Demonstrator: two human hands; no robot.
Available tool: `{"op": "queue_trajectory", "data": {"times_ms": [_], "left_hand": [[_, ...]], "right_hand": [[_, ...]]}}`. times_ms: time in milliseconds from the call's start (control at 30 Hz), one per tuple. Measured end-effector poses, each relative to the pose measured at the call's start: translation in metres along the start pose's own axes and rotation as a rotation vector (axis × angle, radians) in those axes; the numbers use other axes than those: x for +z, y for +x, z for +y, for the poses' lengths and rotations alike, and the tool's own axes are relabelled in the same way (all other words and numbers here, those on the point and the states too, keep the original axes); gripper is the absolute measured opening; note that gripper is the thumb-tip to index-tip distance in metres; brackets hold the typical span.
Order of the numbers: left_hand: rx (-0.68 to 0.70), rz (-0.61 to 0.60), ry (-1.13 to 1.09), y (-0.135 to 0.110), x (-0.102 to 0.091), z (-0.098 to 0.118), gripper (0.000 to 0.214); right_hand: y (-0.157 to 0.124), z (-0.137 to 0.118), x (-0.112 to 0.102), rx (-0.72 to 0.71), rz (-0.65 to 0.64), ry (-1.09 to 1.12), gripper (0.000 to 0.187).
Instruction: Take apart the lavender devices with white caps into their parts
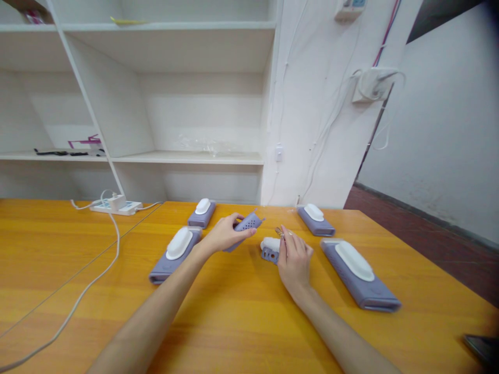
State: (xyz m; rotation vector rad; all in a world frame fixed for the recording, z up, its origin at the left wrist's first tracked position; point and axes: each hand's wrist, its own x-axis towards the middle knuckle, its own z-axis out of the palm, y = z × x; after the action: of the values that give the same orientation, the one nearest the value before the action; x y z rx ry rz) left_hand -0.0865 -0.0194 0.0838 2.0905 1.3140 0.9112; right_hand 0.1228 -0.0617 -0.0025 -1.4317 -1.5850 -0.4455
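Note:
My left hand point(226, 234) is closed around a purple plastic piece point(249, 223) with a patch of small holes, tilted above the table. To its right, my right hand point(295, 258) pinches a small brass-coloured piece point(278, 231), whose exact kind I cannot make out. Just under those fingers is a white, rounded part point(268, 243) with a purple holed strip point(270, 254) along its near side. The right fingers partly hide it, and whether they touch it I cannot tell.
Purple flat cases with white oval tops lie at left point(179, 243), back left point(202, 206), back right point(314, 213) and right point(354, 259). A power strip point(117, 206) with a white cable point(113, 265) is at the left. A dark object point(481, 347) sits near the right corner.

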Motion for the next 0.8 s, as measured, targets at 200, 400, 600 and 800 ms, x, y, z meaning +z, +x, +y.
{"op": "queue_trajectory", "data": {"times_ms": [200, 400, 600, 800], "left_hand": [[-0.274, 0.256, -0.472, 0.024, 0.013, 0.000, 0.062], [-0.443, 0.186, -0.786, 0.047, 0.035, -0.008, 0.048], [-0.509, 0.220, -0.758, 0.066, 0.055, -0.022, 0.034], [-0.542, 0.196, -0.673, 0.073, 0.066, -0.034, 0.035]], "right_hand": [[-0.001, 0.000, 0.000, -0.011, -0.002, 0.002, 0.037], [0.000, -0.002, -0.002, -0.022, -0.016, 0.002, 0.037], [0.001, -0.003, -0.003, -0.032, -0.019, 0.004, 0.036], [0.000, -0.003, -0.003, -0.032, -0.024, 0.008, 0.036]]}}
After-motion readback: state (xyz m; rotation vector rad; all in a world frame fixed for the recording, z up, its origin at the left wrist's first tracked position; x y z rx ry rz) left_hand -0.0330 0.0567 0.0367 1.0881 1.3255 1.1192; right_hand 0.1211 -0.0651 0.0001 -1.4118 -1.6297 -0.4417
